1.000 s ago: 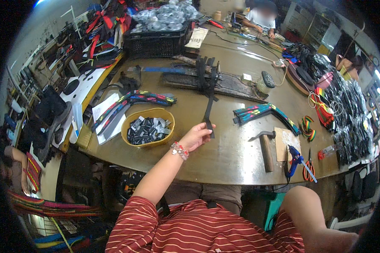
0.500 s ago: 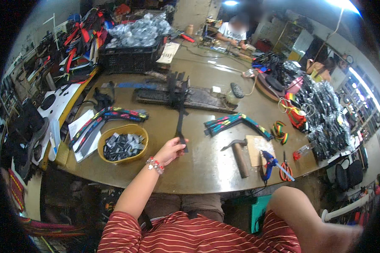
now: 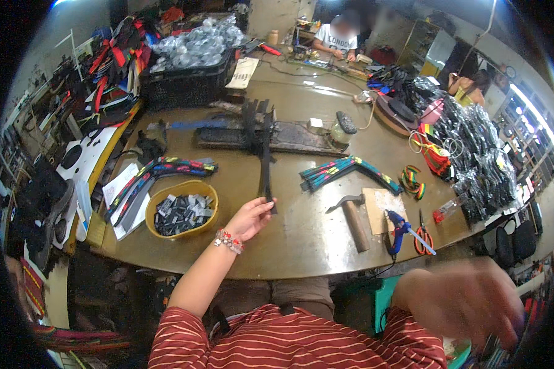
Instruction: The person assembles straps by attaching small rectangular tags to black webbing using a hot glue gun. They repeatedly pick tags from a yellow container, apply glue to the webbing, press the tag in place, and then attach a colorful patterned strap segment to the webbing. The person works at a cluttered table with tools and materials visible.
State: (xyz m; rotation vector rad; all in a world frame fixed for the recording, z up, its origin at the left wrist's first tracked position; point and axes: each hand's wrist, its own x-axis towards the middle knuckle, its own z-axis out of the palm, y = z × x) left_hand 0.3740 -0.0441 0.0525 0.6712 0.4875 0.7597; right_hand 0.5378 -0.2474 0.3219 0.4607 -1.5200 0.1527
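Observation:
My left hand pinches the near end of a black strap. The strap runs away from me to a bundle of black straps lying across a long dark board. At the lower right, off the table's edge, my right hand is smeared by motion, so its fingers cannot be made out. Left of my left hand stands a yellow basket of small black and grey pieces. To the right lie a hammer, a blue glue gun and orange-handled scissors.
Patterned straps lie in two bundles, at left and right. A glass jar stands by the board. Plastic-wrapped goods pile up at the right edge; a black crate stands far left. A co-worker sits across the table.
My right arm has swung, and the blurred hand now shows lower right. My left hand keeps hold of the strap with little movement. The whole view has shifted slightly.

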